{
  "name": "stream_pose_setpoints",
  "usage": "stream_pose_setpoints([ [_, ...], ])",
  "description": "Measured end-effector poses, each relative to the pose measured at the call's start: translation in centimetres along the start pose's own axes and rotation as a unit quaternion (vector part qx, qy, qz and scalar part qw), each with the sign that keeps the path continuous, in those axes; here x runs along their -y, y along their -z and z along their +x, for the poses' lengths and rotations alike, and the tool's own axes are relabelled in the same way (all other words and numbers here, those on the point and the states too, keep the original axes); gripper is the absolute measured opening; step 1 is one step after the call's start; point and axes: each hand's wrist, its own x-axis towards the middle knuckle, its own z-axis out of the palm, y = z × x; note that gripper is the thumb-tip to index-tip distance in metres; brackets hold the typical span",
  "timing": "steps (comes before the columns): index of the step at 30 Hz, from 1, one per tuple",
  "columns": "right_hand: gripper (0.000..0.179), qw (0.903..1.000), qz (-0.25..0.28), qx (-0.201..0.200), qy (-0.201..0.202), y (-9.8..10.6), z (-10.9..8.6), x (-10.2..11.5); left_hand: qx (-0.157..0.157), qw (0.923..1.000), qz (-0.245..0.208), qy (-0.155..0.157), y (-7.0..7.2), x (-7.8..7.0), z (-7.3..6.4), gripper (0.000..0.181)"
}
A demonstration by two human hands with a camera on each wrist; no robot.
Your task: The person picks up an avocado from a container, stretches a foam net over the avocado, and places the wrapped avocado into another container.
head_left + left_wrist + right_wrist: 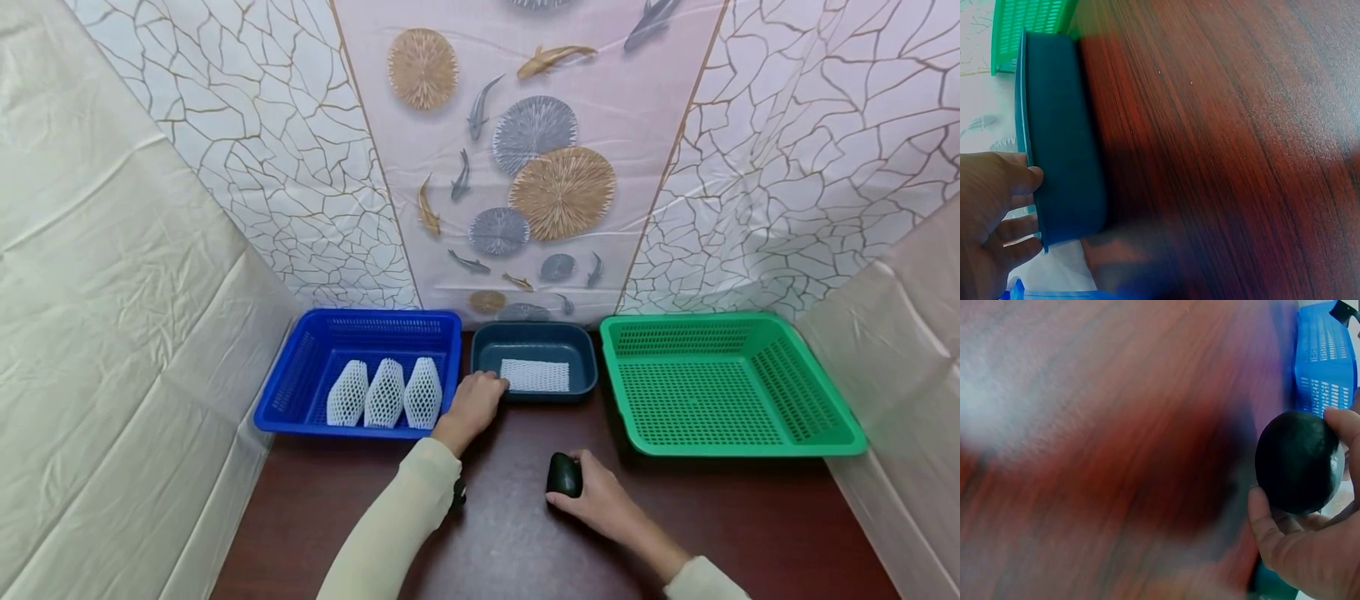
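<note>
My right hand [600, 496] holds a smooth dark green avocado [564, 476] above the table's middle, thumb on one side and fingers on the other. The same avocado [1297, 462] fills much of the grasp in the right wrist view. Farther forward, my left hand [476, 402] is at the front left corner of a dark teal tub [534, 397]. In the left wrist view, its fingers grip the rim of this tub [1063, 144], with a fingertip over the edge. A flat white foam net [536, 375] lies inside the tub, close to those fingers.
At left, a blue basket [358, 315] contains three avocado-sized white foam net sleeves [384, 393] standing in a row. A green basket [750, 450] is on the right. Patterned cloth walls [510, 275] close off the back and sides of the brown table [510, 542].
</note>
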Motion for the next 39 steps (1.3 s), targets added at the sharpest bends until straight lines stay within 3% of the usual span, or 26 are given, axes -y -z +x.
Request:
stream_pose_setpoints([
  [12,0.076,0.9999,-0.003,-0.012,-0.011,-1.1,-0.5,-0.4,-0.004,1.0000,0.001,0.004,0.1,0.0,0.1,0.019],
  [28,0.083,0.9992,-0.022,0.016,-0.030,-1.1,-0.7,-0.1,-0.005,0.9999,0.004,0.009,-0.2,-0.1,0.0,0.019],
  [39,0.079,0.9991,-0.022,0.027,-0.025,-0.9,-1.1,0.2,0.004,0.9999,0.006,0.012,-0.2,-0.2,0.1,0.018],
])
